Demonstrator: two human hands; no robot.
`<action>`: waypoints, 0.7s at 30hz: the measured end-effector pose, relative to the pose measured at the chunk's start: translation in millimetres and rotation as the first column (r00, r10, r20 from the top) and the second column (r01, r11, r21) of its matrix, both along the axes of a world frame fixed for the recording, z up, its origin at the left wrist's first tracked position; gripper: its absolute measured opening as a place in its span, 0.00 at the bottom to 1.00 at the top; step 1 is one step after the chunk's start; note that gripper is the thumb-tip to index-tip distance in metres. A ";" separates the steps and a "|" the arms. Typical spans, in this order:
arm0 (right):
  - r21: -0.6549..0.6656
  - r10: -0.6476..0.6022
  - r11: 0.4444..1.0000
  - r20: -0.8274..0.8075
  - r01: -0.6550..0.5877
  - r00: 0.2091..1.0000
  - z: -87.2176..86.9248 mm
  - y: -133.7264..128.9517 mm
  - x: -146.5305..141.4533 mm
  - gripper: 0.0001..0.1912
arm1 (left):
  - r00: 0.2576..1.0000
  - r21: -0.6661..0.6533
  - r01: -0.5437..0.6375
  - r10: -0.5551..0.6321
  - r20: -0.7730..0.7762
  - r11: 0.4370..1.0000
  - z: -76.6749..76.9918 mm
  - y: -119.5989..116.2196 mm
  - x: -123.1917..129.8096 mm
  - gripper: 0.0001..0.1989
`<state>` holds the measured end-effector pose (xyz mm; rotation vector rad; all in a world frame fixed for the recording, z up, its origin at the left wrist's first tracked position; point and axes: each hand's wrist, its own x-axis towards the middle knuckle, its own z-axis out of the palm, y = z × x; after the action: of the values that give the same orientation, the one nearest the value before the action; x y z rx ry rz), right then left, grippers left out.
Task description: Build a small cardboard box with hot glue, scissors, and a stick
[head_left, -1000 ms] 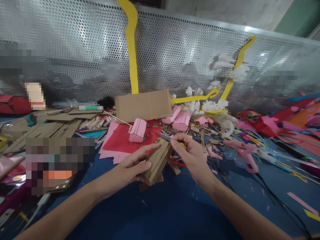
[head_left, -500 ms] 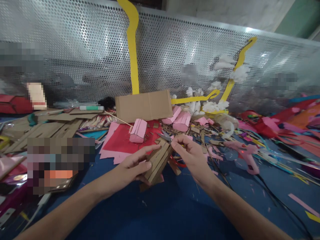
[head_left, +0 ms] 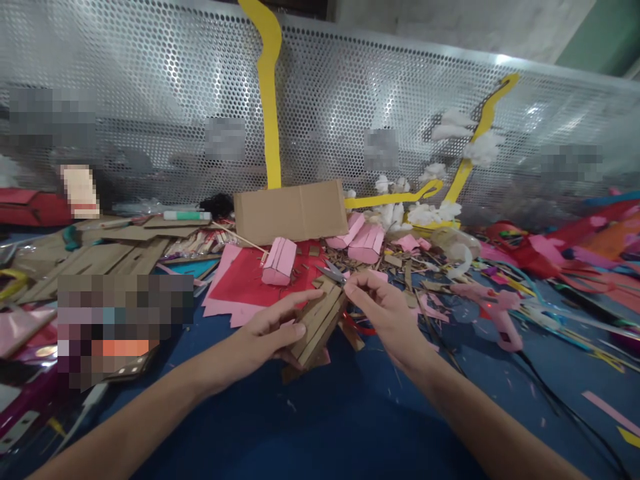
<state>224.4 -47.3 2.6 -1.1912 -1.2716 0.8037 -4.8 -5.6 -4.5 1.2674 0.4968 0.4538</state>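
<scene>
My left hand (head_left: 275, 328) is closed round the lower left side of a brown cardboard piece (head_left: 320, 323), thumb on top and forefinger stretched along its far edge. Dark lines or slits run along the cardboard. My right hand (head_left: 380, 305) pinches thumb and forefinger together at the upper right corner of the cardboard; whatever lies between the fingertips is hidden. Just beyond that corner show the metal blades of a pair of scissors (head_left: 331, 272), with a red handle loop behind the cardboard. A folded pink paper shape (head_left: 280, 261) stands on red sheets (head_left: 235, 283) beyond my left hand.
A pink glue gun (head_left: 493, 310) with a black cord lies to the right. A cardboard box (head_left: 290, 213) bearing a yellow strip (head_left: 270, 120) stands against the perforated metal panel (head_left: 325, 100). Cardboard pieces (head_left: 95, 267) spread at left; paper scraps litter the blue surface (head_left: 360, 427).
The view has shifted slightly, so the surroundings appear a little further right. Both hands and the cardboard keep nearly the same position.
</scene>
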 end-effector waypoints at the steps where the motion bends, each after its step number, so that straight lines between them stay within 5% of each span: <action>1: -0.001 0.006 1.000 -0.001 -0.006 1.000 -0.1 0.1 0.3 0.14 | 1.000 0.000 0.004 -0.004 0.007 1.000 0.0 0.1 -0.1 0.28; 14: -0.021 0.035 0.999 -0.046 -0.036 0.998 -4.1 0.9 0.9 0.13 | 0.998 0.058 -0.047 0.050 -0.043 0.997 -2.3 3.3 -2.3 0.26; 21: 0.039 -0.125 0.991 -0.131 0.131 0.983 -16.5 5.1 5.1 0.13 | 0.971 -0.067 -0.224 0.229 0.073 0.972 -4.0 4.5 2.8 0.35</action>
<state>229.5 -42.3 -13.9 -1.1520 -1.0916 0.7392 -2.1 -1.1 -8.6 1.1359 0.5857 0.6752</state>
